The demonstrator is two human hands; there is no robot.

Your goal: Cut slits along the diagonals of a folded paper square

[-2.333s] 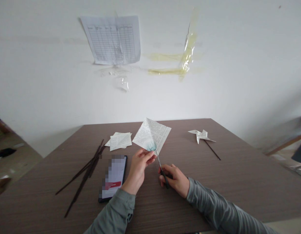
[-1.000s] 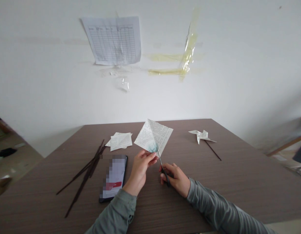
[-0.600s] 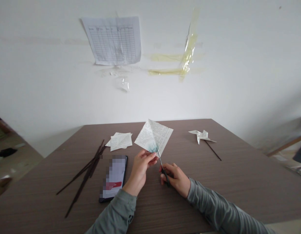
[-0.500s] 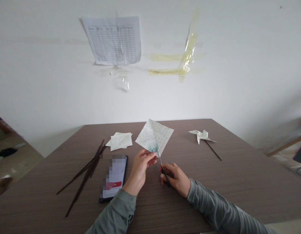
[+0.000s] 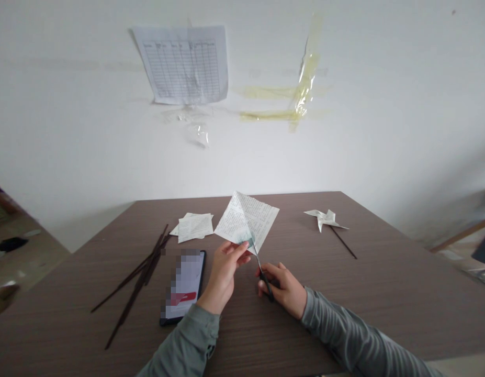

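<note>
Paper square (image 5: 248, 220) (creased) meets scissors (image 5: 264, 280).

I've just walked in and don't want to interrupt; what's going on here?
A person's left hand pinches a creased, printed sheet near its closest corner, while the right hand holds black-handled scissors against that corner. To the left lie more paper pieces, some dark sticks and a phone; a paper pinwheel on a stick lies to the right.
</note>
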